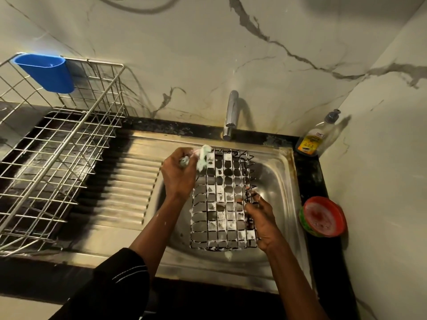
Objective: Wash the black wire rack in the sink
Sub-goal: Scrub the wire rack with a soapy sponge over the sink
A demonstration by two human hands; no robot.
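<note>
The black wire rack (223, 204) stands tilted over the steel sink (283, 181), its grid filmed with white soap suds. My left hand (179, 174) grips a foamy pale-green scrubber (203, 158) and holds it against the rack's upper left corner. My right hand (262, 218) grips the rack's right edge, fingers curled round the wires. The tap (231, 114) rises behind the sink; no water is seen running.
A large steel wire dish basket (57, 158) with a blue plastic cup holder (47, 71) sits on the left drainboard. A dish-soap pump bottle (315, 137) stands in the back right corner. A red and green soap tub (323, 217) rests on the right counter edge.
</note>
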